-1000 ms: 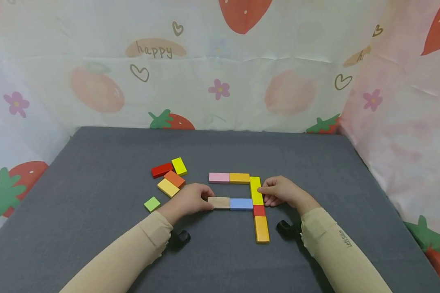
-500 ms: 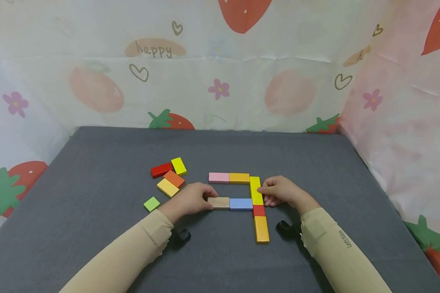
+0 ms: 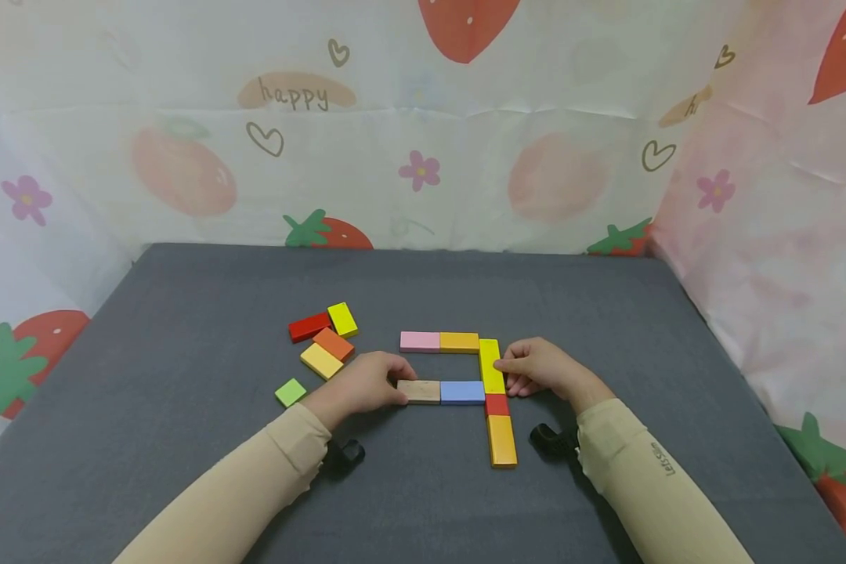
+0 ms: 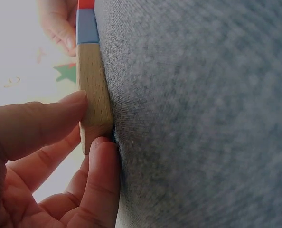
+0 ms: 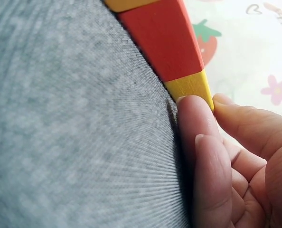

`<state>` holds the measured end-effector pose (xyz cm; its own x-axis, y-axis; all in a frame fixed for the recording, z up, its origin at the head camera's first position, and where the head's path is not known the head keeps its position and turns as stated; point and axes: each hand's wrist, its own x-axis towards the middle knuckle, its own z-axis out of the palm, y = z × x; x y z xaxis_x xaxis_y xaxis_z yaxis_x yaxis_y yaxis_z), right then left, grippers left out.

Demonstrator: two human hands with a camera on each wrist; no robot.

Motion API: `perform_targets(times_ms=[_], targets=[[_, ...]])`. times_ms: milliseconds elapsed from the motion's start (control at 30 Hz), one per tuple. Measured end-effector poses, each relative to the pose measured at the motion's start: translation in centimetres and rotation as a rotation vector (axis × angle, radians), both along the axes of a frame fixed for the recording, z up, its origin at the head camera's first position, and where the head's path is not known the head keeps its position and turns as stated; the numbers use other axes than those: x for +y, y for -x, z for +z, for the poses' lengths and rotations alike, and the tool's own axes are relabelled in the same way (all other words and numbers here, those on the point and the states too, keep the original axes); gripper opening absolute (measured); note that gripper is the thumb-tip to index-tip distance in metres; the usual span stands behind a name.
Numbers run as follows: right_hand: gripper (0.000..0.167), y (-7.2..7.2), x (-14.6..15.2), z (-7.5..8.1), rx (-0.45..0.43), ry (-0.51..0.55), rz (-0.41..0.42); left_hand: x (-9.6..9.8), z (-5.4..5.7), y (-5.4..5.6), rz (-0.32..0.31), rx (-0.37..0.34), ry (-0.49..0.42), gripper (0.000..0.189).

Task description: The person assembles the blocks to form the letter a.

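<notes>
Blocks lie flat, joined end to end, on the grey cloth. My left hand (image 3: pixel 370 384) grips the free left end of a plain wooden block (image 3: pixel 419 392); its thumb lies on one face and a finger against the end. That block touches a blue block (image 3: pixel 462 392), which meets the upright column on the right. In the column, a long yellow block (image 3: pixel 489 356) stands above a red block (image 3: pixel 497 405) and an orange-yellow block (image 3: pixel 502 442). My right hand (image 3: pixel 546 368) holds the yellow block by its right side, thumb on top, fingertips along the edge.
Above, a pink block (image 3: pixel 419 342) and an orange-yellow one (image 3: pixel 459 343) run to the column's top. Left of them lie loose blocks: red (image 3: pixel 309 327), yellow (image 3: pixel 342 319), orange (image 3: pixel 334 345), pale yellow (image 3: pixel 321 362) and green (image 3: pixel 291 392). A strawberry-print curtain (image 3: pixel 366 157) stands behind.
</notes>
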<state>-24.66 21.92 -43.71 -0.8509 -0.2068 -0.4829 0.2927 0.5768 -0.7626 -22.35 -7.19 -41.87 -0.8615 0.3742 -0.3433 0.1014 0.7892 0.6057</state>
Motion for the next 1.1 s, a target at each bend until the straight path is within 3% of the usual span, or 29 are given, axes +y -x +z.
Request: perform_targets(times_ms=[533,833,1100], targets=[[0.023,0.0,0.0,0.0,-0.004,-0.007,0.001,-0.3,0.0,0.0,-0.001,0.022,-0.017,0.021],[0.023,0.0,-0.1,0.0,0.001,-0.011,0.001,-2.5,0.5,0.2,0.055,-0.001,-0.111,0.022],[0.023,0.0,-0.1,0.0,0.006,-0.010,0.002,-5.1,1.3,0.3,0.103,0.039,-0.130,0.026]])
